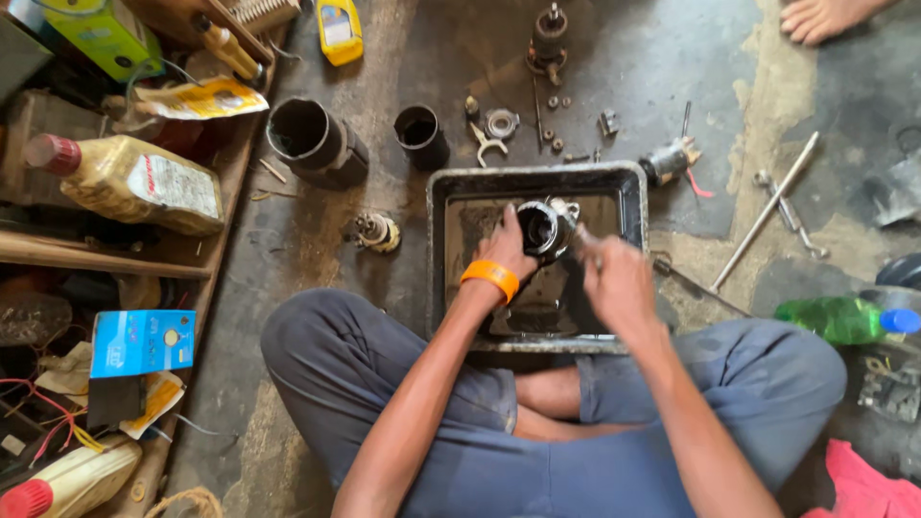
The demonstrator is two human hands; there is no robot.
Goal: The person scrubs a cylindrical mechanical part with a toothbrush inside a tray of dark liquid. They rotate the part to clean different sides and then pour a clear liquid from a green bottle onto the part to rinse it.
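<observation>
head cam | looks straight down from above | close over lap and tray [633, 192] | single view

A blue carton [142, 342] lies at nine o'clock beside a yellow oil jug with a white label [182, 186]; a crumpled yellow packet [200, 98], green box [106, 34] and yellow-labelled container [340, 29] crowd eleven o'clock.

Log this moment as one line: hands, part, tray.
left hand: holds round metal housing | right hand: works at housing, blurred | black tray: under both hands, on floor
</observation>
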